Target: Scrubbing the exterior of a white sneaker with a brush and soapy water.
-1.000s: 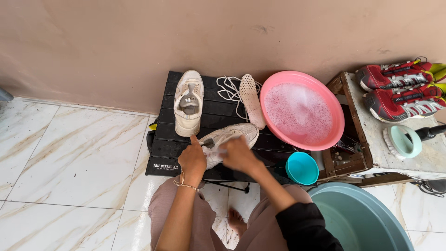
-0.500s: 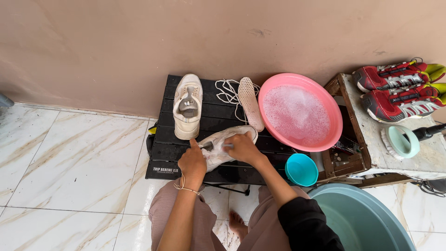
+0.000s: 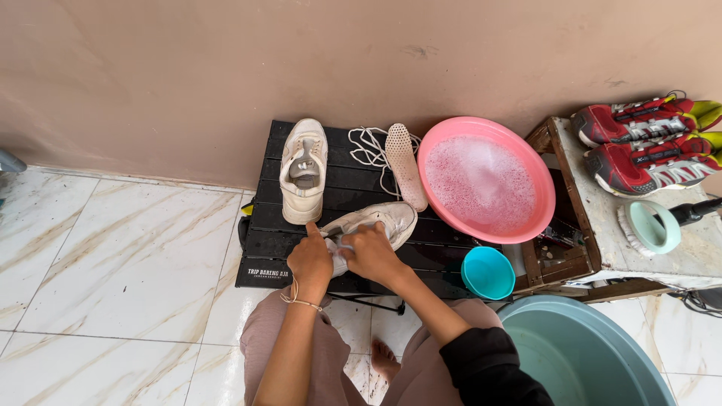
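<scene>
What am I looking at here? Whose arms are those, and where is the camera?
The camera sits on a person's head and looks down, so the two arms coming up from the bottom are that person's own. There is no machine. The left hand and the right hand both hold a white shoe lying on its side on a low black table by the wall. On that table there is also a second white shoe standing upright, loose white laces, a dotted insole and a pink basin of foamy water. A small blue cup is beside it. To the right, a pair of red sneakers and a scrub brush rest on a stand.
</scene>
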